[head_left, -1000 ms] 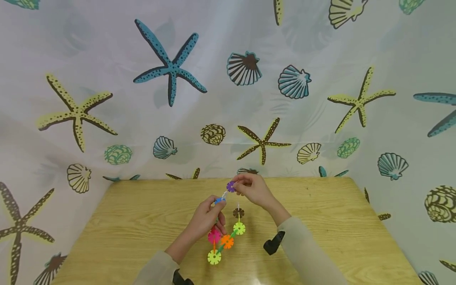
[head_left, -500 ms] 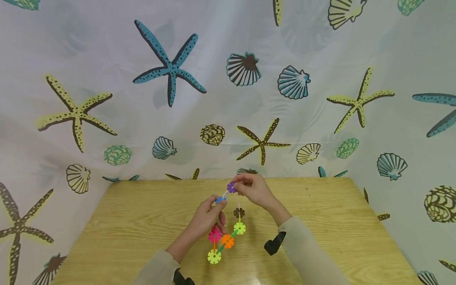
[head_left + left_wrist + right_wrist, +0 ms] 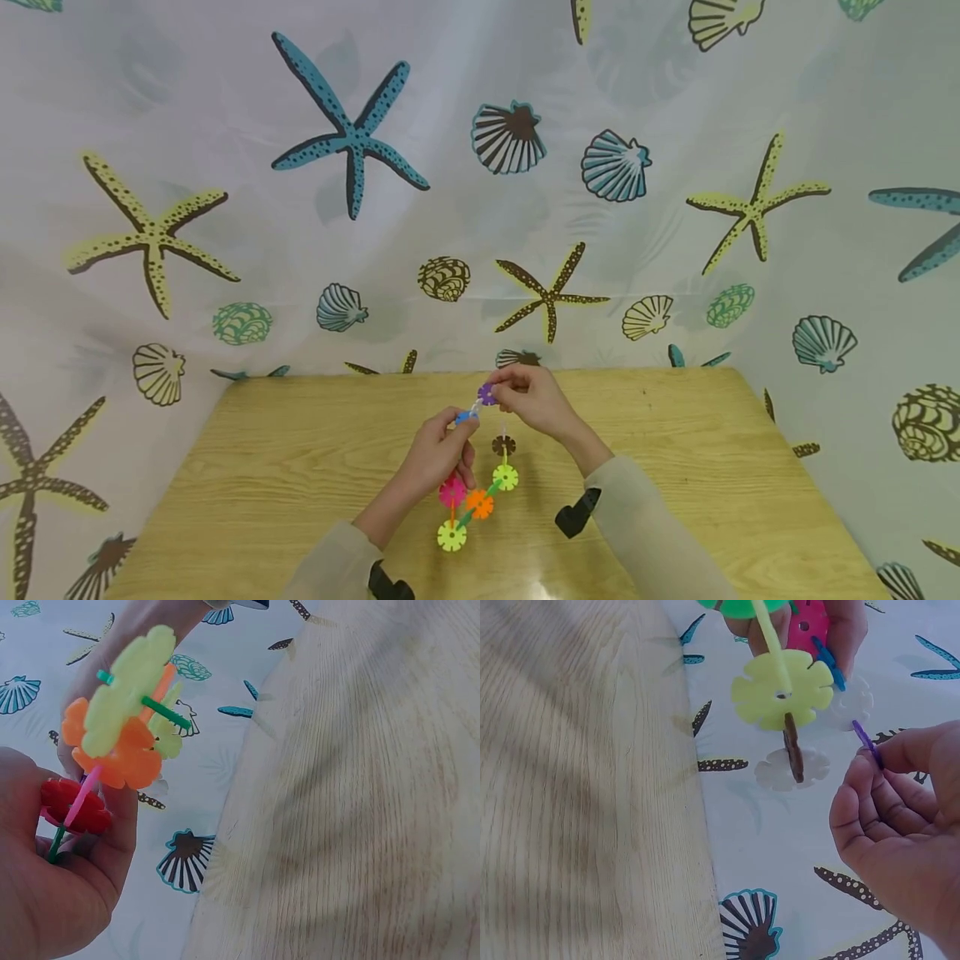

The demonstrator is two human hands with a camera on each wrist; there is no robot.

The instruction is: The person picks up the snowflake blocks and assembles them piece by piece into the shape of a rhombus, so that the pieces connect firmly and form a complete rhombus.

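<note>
In the head view my left hand (image 3: 427,457) grips a blue notched plastic disc (image 3: 462,418), part of a chain of interlocking snowflake discs. My right hand (image 3: 536,404) pinches a purple disc (image 3: 486,394) by its edge. A white disc (image 3: 853,701) sits edge-on between the blue and purple ones. Below my left hand the chain runs through a pink disc (image 3: 452,492), a yellow disc (image 3: 452,537), an orange disc (image 3: 480,505), a yellow-green disc (image 3: 506,477) and a brown disc (image 3: 504,446). A white disc (image 3: 769,776) ends it. In the left wrist view, fingers surround a red disc (image 3: 82,806).
A wood-grain table (image 3: 675,483) lies beneath both hands. A white curtain (image 3: 420,225) printed with starfish and shells rises at its back edge and along the sides. Dark wrist devices (image 3: 577,512) are strapped over the sleeves.
The head view has tilted slightly. Both hands keep nearly the same places and holds, and the blue disc shows a little higher beside the white one.
</note>
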